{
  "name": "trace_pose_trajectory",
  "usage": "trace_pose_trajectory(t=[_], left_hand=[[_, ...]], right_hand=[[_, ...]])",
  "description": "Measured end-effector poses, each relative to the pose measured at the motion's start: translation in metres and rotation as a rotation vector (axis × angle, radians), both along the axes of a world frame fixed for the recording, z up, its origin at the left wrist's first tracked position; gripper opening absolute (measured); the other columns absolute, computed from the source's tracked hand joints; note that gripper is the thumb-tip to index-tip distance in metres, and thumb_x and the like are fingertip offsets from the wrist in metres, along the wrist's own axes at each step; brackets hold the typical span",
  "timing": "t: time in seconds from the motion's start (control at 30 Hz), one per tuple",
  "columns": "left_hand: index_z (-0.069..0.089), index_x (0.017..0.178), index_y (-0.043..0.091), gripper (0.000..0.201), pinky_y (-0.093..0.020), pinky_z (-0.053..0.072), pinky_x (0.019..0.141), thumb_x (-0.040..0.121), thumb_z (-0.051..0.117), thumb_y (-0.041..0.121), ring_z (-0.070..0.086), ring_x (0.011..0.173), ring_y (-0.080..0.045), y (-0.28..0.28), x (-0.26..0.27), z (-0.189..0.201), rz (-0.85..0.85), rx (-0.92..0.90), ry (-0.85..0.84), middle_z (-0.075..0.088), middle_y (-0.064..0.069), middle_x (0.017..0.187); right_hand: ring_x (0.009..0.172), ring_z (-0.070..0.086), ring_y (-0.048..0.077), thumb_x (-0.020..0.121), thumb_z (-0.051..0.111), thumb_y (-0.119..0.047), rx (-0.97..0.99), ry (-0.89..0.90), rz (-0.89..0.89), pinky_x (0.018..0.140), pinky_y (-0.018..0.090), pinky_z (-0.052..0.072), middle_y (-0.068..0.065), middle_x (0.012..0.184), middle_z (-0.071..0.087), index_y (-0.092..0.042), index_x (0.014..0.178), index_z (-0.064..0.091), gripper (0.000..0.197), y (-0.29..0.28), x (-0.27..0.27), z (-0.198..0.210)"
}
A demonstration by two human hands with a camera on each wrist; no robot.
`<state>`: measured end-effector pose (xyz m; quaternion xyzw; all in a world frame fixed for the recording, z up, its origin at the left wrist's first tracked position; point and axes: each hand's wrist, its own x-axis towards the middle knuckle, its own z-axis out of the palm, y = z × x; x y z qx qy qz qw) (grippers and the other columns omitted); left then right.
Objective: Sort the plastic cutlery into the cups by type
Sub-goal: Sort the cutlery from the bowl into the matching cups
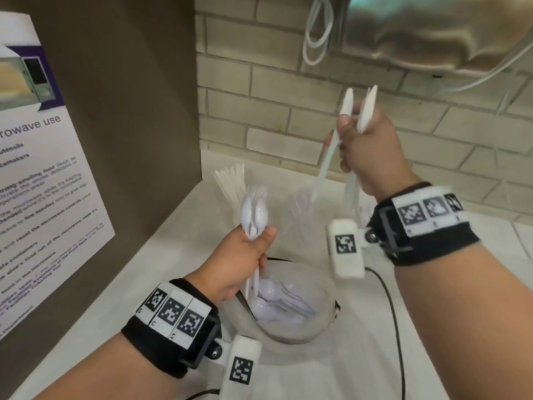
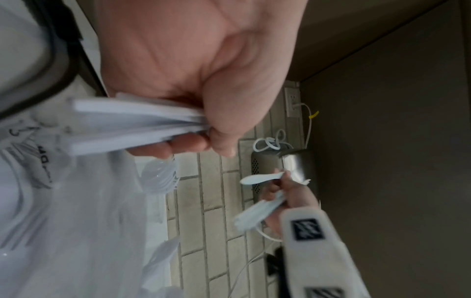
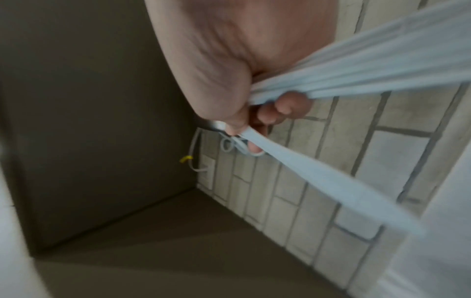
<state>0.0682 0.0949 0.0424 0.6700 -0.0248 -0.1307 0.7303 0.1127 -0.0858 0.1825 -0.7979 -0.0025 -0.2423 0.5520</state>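
1. Head view: the left hand (image 1: 242, 264) is clenched round a bundle of spoons (image 1: 253, 215), bowls up, held just above a clear cup (image 1: 326, 321) near the counter's front that already has spoons lying in it. The right hand (image 1: 366, 151) is raised higher, near the brick wall (image 1: 259, 82), and grips several white pieces (image 1: 350, 111) with handles up and working ends hanging down; one looks like a fork, the rest are too blurred to name. Further cutlery stands at the back of the counter (image 1: 202, 241), some of it wooden sticks (image 1: 230, 180); the cups holding it are too clear to make out.

2. Left wrist view: the fingers (image 2: 188, 143) and thumb are curled tight on the flat handles. Across the counter the other hand shows, also clasping white cutlery, with a microwave (image 2: 298, 163) behind it.

3. Right wrist view: the fist grips one bunch of handles, while thumb and forefinger pinch a single piece (image 3: 318, 177) held apart from it. Blur hides its type.

4. Judgement: sorting is mid-way, both hands loaded. The spoons seem ready to drop into the cup below; that calls for lowering and letting go. The right hand's pieces then need matching cups.
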Motion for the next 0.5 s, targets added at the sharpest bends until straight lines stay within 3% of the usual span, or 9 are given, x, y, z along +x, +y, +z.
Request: trace_pose_trajectory(t=[0.1,0.2,0.27,0.4,0.5], left_hand=[[0.058,0.089,0.016,0.018,-0.035,0.044,0.061,0.092,0.060,0.033,0.044,0.052,-0.012,-0.001,0.000,0.001,0.091,-0.100,0.096,0.044,0.004,0.054],[0.059,0.088,0.015,0.020,-0.037,0.042,0.063,0.091,0.061,0.035,0.043,0.050,-0.014,0.004,0.002,-0.004,0.187,-0.119,0.120,0.044,0.004,0.052],[0.061,0.087,0.016,0.020,-0.038,0.042,0.066,0.091,0.060,0.036,0.043,0.048,-0.014,0.009,0.004,-0.006,0.243,-0.117,0.128,0.045,0.003,0.052],[0.059,0.088,0.016,0.021,-0.037,0.041,0.063,0.090,0.061,0.037,0.044,0.044,-0.013,0.015,0.006,-0.008,0.319,-0.177,0.189,0.045,0.002,0.051],[0.058,0.086,0.019,0.022,-0.038,0.039,0.067,0.089,0.061,0.041,0.045,0.041,-0.013,0.019,0.006,-0.012,0.334,-0.184,0.220,0.045,0.001,0.050]], right_hand=[[0.064,0.059,0.016,0.100,0.045,-0.021,-0.002,0.030,0.081,0.055,0.031,0.050,0.002,0.075,0.058,-0.020,0.114,0.046,0.013,0.011,0.040,-0.007],[0.050,0.059,0.023,0.101,0.042,-0.021,0.022,0.051,0.241,0.055,0.038,0.055,0.008,0.078,0.054,-0.022,0.114,0.043,0.013,0.033,0.074,-0.022],[0.046,0.052,0.022,0.101,0.042,-0.020,0.030,0.044,0.310,0.053,0.035,0.052,0.010,0.081,0.055,-0.022,0.113,0.044,0.012,0.048,0.093,-0.034],[0.053,0.047,0.020,0.101,0.042,-0.012,0.074,0.024,0.407,0.057,0.031,0.046,0.009,0.075,0.053,-0.026,0.106,0.043,0.015,0.075,0.124,-0.062],[0.060,0.046,0.017,0.100,0.043,-0.009,0.130,-0.011,0.442,0.058,0.021,0.046,0.005,0.073,0.047,-0.029,0.103,0.046,0.020,0.086,0.139,-0.083]])
